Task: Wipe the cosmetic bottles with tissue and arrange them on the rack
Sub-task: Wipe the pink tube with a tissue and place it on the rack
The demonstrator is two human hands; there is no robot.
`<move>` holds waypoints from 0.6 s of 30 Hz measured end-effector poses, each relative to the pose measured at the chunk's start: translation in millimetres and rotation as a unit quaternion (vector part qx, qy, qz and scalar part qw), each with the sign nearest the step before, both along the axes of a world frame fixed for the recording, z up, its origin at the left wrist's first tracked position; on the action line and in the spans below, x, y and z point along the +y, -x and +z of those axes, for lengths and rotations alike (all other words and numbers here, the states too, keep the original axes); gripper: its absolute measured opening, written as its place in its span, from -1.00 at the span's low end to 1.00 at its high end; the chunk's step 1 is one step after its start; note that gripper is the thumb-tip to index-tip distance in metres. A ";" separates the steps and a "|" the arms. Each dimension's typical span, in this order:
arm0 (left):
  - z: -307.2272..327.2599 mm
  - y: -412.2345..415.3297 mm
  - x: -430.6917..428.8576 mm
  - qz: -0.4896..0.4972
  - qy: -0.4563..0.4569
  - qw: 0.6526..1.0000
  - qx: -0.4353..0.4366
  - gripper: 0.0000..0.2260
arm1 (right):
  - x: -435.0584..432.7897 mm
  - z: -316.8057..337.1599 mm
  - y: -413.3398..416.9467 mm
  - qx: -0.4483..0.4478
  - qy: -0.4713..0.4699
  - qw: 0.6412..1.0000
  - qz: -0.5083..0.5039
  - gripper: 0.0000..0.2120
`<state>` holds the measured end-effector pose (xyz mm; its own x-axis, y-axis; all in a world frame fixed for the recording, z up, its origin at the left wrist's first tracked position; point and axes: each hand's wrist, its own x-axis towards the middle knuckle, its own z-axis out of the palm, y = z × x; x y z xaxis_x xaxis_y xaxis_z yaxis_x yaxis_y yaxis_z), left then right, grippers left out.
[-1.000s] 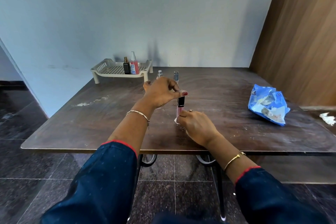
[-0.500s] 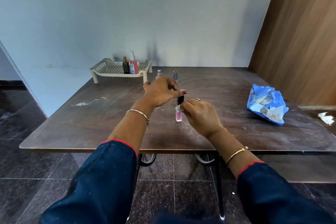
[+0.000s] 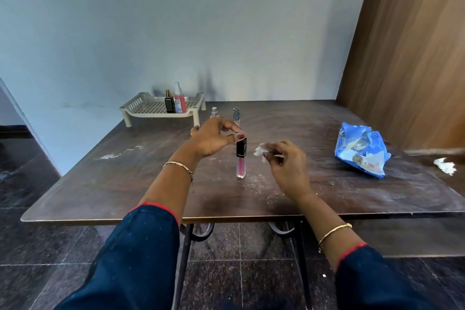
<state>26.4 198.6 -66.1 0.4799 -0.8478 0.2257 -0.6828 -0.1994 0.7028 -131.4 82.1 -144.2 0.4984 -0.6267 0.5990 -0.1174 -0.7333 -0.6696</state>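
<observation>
- The left hand (image 3: pixel 216 137) is pinching, between thumb and fingertips, the top of the black square cap on a slim pink lip-gloss tube (image 3: pixel 240 161).
- The tube is standing upright with its base on the dark brown wooden table (image 3: pixel 100 184), directly under the left fingertips and just to the left of the right hand.
- The right hand (image 3: pixel 289 167) is gripping a crumpled white tissue (image 3: pixel 260 151) in curled fingers. The wad is pointing toward the tube's cap, but a clear gap is showing between them.
- The two hands are staying apart, with the tube between them.
- Fine white specks are lying on the table around the tube's base.
- Just beyond the left hand, a small silver-capped spray bottle (image 3: pixel 214 111) and a dark-capped vial (image 3: pixel 236 114) are standing on the table, their lower parts hidden behind the fingers.
- Farther beyond and to the left of the left hand, a beige perforated plastic rack (image 3: pixel 148 108) is sitting by the wall. It is carrying a black square bottle (image 3: pixel 170 105) with a gold collar and a pink pump bottle (image 3: pixel 180 102), standing side by side.
- Well to the right of the right hand, a crinkled blue plastic packet (image 3: pixel 362 148) is lying on the table.
- Farther right still, a white tissue scrap (image 3: pixel 444 165) is lying alone.
</observation>
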 end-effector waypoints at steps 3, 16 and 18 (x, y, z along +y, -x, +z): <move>-1.6 -1.6 -3.0 -0.022 0.002 0.999 0.034 -0.70 | 7.8 8.4 1.4 -0.061 -0.048 0.997 0.001 -0.75; -7.6 -5.1 -6.3 -0.022 0.048 0.994 0.091 -0.97 | 32.5 9.5 -30.7 -0.091 -0.054 0.994 -0.003 -0.84; -9.0 -8.3 -6.5 -0.013 0.039 0.996 0.080 -0.97 | 32.4 1.3 -29.1 -0.072 -0.061 0.996 0.005 -0.84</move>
